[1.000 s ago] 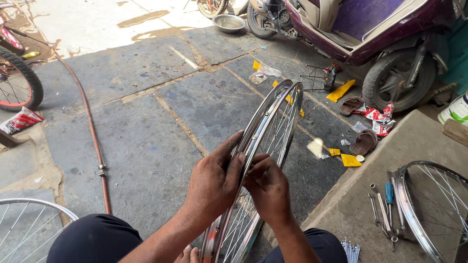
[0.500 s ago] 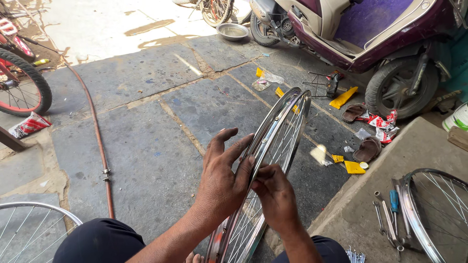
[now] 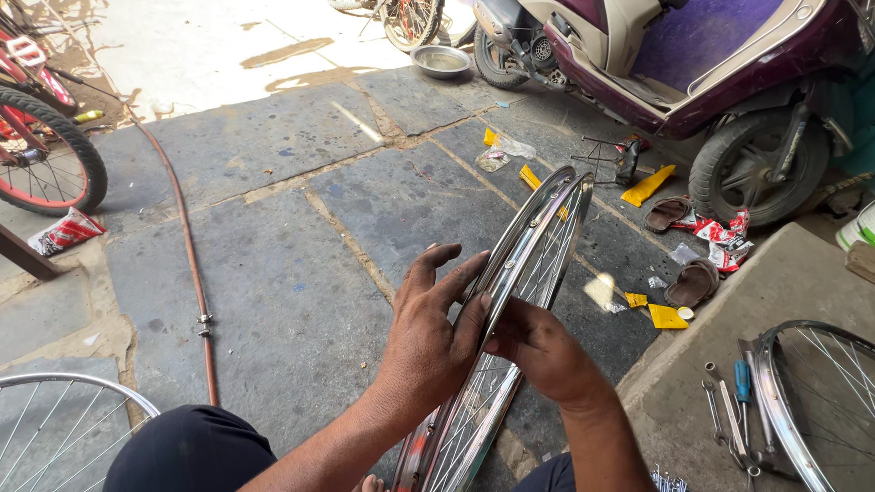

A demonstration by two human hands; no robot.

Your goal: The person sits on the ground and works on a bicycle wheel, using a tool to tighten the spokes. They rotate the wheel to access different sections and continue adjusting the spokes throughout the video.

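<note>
Wheel rim (image 3: 538, 246), base cut off, gripped by left hand (image 3: 428, 342), right hand (image 3: 542, 351) fingers

A chromed bicycle wheel rim (image 3: 533, 260) is standing upright on its edge, seen nearly edge-on and running away from the person over the grey stone floor. Its shiny metal channel is facing up and catching the light, with small spoke holes dotting it. Thin silver spokes are showing inside the hoop. Its near part is passing between the person's knees, its far end is rising highest, and its lower edge is looking reddish
</note>
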